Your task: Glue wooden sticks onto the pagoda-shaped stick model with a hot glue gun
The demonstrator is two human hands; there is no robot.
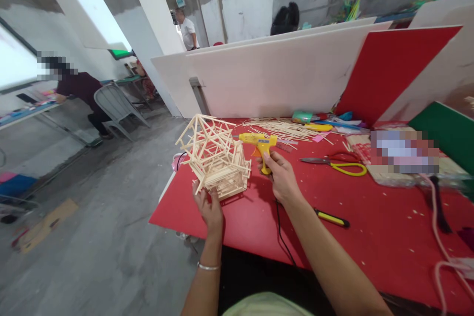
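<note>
A small house-like model built of thin wooden sticks (pixel 218 163) stands at the left part of the red tabletop, its open stick roof tilted toward me. My left hand (pixel 210 207) grips its lower near corner, thumb and fingers on the sticks. In my right hand (pixel 281 175) is a yellow hot glue gun (pixel 263 145), held by its handle with the nozzle pointing left at the model's right upper side. Whether the nozzle touches a stick I cannot tell. The gun's black cord (pixel 281 237) runs down toward the table's front edge.
Loose wooden sticks (pixel 274 129) lie behind the glue gun. To the right are scissors with yellow and red handles (pixel 346 165) and a yellow-black utility knife (pixel 333 218). White boards (pixel 266 71) stand along the back. A person (pixel 79 84) sits far left by a chair (pixel 116 106).
</note>
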